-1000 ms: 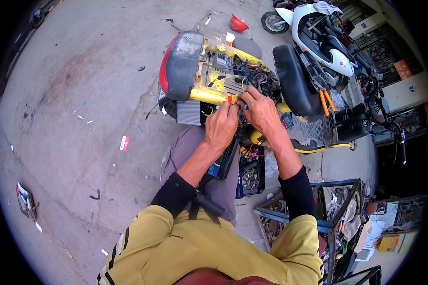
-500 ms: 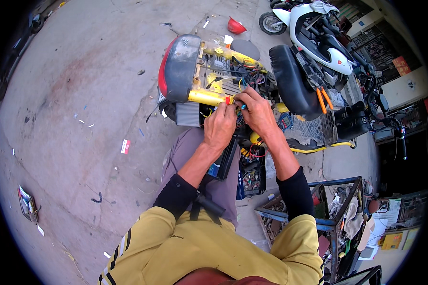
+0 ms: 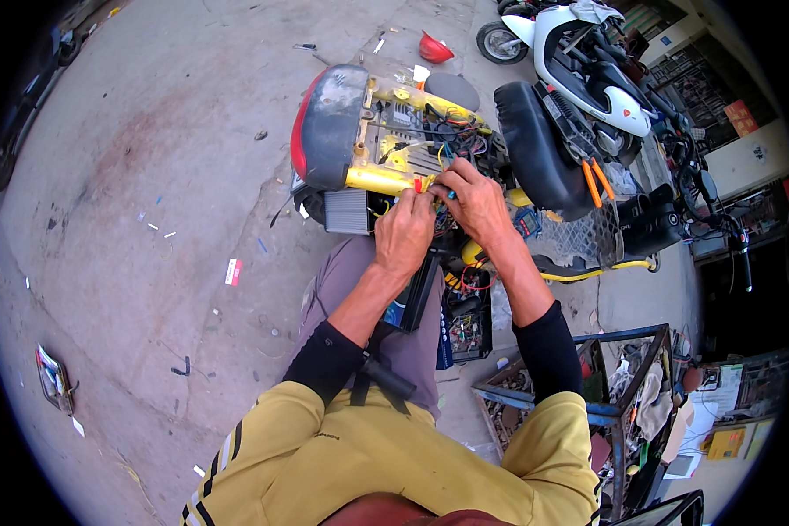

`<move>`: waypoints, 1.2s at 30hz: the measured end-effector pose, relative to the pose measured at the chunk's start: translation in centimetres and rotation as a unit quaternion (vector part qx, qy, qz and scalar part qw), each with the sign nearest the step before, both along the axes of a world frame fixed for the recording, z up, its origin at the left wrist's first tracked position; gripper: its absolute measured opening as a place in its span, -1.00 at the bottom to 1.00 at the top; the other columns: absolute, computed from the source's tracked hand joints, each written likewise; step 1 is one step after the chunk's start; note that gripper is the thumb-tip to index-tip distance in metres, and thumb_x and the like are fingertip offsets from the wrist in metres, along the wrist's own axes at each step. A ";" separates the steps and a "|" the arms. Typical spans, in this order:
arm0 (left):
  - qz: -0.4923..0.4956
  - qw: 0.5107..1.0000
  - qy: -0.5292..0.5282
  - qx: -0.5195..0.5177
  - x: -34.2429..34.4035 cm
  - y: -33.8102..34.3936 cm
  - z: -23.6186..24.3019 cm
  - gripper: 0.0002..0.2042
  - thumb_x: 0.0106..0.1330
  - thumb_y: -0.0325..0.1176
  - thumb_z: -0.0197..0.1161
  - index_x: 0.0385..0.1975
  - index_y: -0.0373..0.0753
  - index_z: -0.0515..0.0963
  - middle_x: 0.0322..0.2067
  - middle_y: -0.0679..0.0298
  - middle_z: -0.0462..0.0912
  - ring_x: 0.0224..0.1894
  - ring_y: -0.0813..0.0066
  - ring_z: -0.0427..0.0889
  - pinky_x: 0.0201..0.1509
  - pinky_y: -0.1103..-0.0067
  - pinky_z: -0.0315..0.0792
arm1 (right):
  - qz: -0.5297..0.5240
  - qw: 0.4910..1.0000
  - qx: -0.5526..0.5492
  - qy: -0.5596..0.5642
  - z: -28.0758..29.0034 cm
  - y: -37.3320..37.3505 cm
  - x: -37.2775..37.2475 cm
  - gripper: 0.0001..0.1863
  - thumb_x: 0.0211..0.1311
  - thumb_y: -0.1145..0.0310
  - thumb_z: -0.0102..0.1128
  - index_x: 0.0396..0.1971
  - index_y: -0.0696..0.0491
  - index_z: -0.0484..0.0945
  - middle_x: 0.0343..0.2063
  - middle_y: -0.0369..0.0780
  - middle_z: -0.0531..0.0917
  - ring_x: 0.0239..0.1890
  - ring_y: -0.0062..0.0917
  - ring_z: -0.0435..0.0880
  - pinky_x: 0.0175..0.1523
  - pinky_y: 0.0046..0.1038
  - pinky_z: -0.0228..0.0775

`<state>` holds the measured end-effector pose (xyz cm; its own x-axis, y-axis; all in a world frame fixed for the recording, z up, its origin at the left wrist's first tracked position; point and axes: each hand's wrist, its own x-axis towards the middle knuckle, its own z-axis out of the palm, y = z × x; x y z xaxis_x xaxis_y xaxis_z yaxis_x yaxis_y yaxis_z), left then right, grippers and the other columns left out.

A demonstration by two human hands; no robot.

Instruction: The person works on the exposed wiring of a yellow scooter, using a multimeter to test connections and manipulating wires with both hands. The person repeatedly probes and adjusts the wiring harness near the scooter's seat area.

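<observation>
Both hands are close together at the near yellow tube (image 3: 381, 179) of a stripped-down scooter frame. My left hand (image 3: 403, 232) is closed in a pinch beside a small red piece (image 3: 419, 185) at the tube's end; what its fingertips grip is hidden. My right hand (image 3: 480, 206) pinches a small blue piece (image 3: 451, 195), its tip just showing between thumb and fingers. Loose wires (image 3: 465, 136) spread over the frame beyond my fingers. A black tail cover with a red edge (image 3: 333, 127) sits at the frame's left end. Below it is a finned grey metal box (image 3: 346, 211).
A black seat (image 3: 535, 149) stands to the right, with orange-handled pliers (image 3: 598, 181) by it. A blue meter (image 3: 527, 222) lies near my right wrist. Close by my leg is a parts box (image 3: 469, 329). A metal-framed bin (image 3: 618, 410) stands lower right; a white scooter (image 3: 579, 66) is behind.
My hands stay at the same spot with only slight finger movement. Less of the blue piece shows in my right fingers.
</observation>
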<state>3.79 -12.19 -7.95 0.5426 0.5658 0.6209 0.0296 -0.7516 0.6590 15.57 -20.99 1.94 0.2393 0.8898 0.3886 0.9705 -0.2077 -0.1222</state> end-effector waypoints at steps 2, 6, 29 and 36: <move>-0.002 1.000 0.000 -0.001 0.0 0.0 0.1 -0.81 0.30 -0.49 0.39 -0.11 -0.23 0.62 -0.27 0.11 0.62 -0.33 0.01 0.73 -0.28 0.21 0.63 | -0.004 0.999 0.023 0.022 0.3 -0.1 -0.4 -0.84 0.25 0.47 0.38 -0.19 0.06 0.63 -0.21 -0.17 0.59 -0.23 -0.09 0.75 -0.16 -0.10 0.63; -0.002 1.000 0.003 -0.002 -0.1 0.1 0.1 -0.82 0.30 -0.50 0.39 -0.13 -0.23 0.61 -0.27 0.11 0.63 -0.33 0.00 0.73 -0.27 0.20 0.63 | 0.014 1.000 -0.018 -0.006 0.6 0.0 -0.3 -0.83 0.23 0.46 0.39 -0.20 0.07 0.63 -0.22 -0.16 0.59 -0.24 -0.09 0.75 -0.16 -0.09 0.63; -0.002 0.999 -0.015 -0.040 -0.4 -0.2 1.0 -0.85 0.31 -0.50 0.41 -0.21 -0.29 0.57 -0.28 0.08 0.73 -0.22 -0.04 0.75 -0.17 0.17 0.61 | 0.024 0.996 -0.049 -0.063 0.7 0.2 -0.2 -0.81 0.27 0.36 0.39 -0.24 0.13 0.60 -0.22 -0.12 0.60 -0.25 -0.10 0.75 -0.18 -0.09 0.65; -0.007 0.999 0.014 -0.030 -1.8 -0.2 1.8 -0.87 0.36 -0.47 0.39 -0.16 -0.31 0.63 -0.20 0.05 0.79 -0.16 -0.06 0.78 -0.10 0.18 0.63 | -0.055 0.996 0.058 0.028 3.0 -0.6 -1.8 -0.85 0.37 0.46 0.25 -0.13 0.17 0.64 -0.19 -0.08 0.67 -0.15 -0.07 0.74 -0.08 -0.14 0.60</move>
